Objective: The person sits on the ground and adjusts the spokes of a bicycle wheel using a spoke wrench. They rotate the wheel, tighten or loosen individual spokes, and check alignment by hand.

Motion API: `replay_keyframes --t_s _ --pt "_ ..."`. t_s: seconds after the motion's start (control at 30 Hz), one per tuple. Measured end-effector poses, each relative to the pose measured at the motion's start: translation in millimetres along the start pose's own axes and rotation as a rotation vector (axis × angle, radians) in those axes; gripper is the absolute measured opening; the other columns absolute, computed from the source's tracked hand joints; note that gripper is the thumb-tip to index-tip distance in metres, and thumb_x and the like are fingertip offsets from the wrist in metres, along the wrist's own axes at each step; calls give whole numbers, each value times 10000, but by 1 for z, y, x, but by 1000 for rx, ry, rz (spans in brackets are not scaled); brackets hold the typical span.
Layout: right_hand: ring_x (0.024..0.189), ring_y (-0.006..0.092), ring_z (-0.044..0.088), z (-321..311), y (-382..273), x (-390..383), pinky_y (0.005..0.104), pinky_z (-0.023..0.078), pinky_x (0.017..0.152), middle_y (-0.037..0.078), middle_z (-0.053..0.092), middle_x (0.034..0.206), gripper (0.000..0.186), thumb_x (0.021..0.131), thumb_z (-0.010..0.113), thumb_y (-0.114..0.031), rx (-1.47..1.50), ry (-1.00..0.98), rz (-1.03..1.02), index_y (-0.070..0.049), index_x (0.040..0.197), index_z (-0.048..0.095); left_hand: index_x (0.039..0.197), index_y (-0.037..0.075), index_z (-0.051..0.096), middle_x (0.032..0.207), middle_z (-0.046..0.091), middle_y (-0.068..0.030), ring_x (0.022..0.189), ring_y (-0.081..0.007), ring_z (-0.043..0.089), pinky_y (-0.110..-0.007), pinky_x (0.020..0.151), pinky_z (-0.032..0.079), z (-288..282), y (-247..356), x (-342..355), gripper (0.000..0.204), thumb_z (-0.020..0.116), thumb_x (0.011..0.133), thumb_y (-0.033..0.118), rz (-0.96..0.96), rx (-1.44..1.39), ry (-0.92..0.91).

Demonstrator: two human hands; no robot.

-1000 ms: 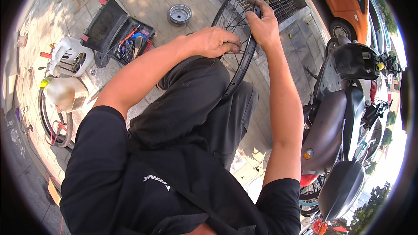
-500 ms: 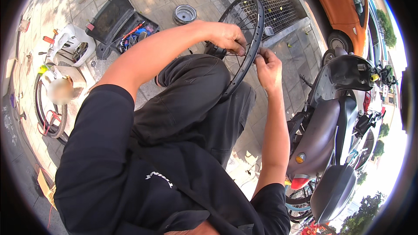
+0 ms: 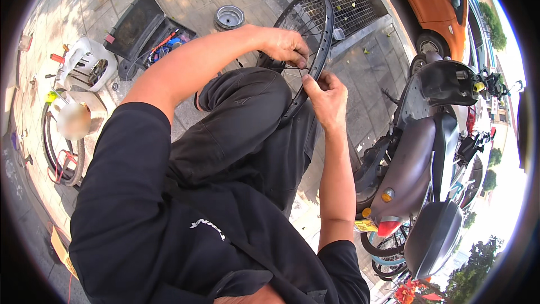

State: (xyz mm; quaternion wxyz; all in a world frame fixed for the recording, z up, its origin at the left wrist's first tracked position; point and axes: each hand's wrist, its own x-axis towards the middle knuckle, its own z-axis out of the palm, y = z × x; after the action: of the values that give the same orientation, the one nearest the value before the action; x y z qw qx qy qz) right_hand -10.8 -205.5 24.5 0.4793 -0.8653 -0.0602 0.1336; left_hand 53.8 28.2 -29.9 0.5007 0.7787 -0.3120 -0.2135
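Left hand [image 3: 288, 47] and right hand [image 3: 327, 100] at a spoked wheel [image 3: 327, 25].
The wheel stands tilted in front of the person, its near end by the knees in dark trousers [image 3: 247, 101]. The left hand's fingers curl down by the spokes; whether they pinch one, I cannot tell. The right hand's thumb meets the rim, its other fingers bent, their grip unclear. An open toolbox [image 3: 134, 27] lies on the pavement to the left, a scooter [image 3: 409, 149] stands to the right.

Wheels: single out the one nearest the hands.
The tyreless black bicycle wheel between the left hand and right hand; others, like the orange car's wheel, stand away from both hands.
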Motion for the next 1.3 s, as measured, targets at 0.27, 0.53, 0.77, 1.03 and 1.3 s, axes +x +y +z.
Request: replay_keyframes --t_s 0.27,0.53,0.77,1.03,1.3 --pt "805 145 698 18 -4 -4 324 559 765 111 758 860 445 838 775 -277 34 52 42 90 1087 730 1079 28 736 915 737 -77 870 -193 683 -368 805 540 -23 4 4 210 678 1010 217 -38 97 -147" --pt "869 294 720 32 -21 -12 399 567 817 205 712 1001 433 837 766 -231 -250 194 -24 83 1123 679 1127 -1 742 904 756 -99 837 -184 700 -365 773 557 -12 -15 5 269 686 1020 239 93 39 -54" --pt "786 274 685 47 -13 -18 402 555 751 153 661 962 369 832 812 -250 -363 394 -186 51 1016 705 1085 29 734 923 745 -106 882 -243 700 -398 792 530 -6 -23 0 245 668 1028 257 123 16 -2" --pt "633 87 578 39 -16 -8 292 502 621 35 673 700 309 807 832 -220 -126 236 41 54 895 718 1092 15 734 912 752 -124 860 -253 698 -402 780 529 -20 -36 -8 289 677 1030 292 190 125 0" --pt "600 69 546 36 -20 -3 272 442 557 8 643 689 224 803 781 -157 -2 119 140 47 873 719 1091 51 738 1001 765 -123 988 -330 713 -432 847 541 -23 -23 -15 216 663 1014 238 129 190 -22"
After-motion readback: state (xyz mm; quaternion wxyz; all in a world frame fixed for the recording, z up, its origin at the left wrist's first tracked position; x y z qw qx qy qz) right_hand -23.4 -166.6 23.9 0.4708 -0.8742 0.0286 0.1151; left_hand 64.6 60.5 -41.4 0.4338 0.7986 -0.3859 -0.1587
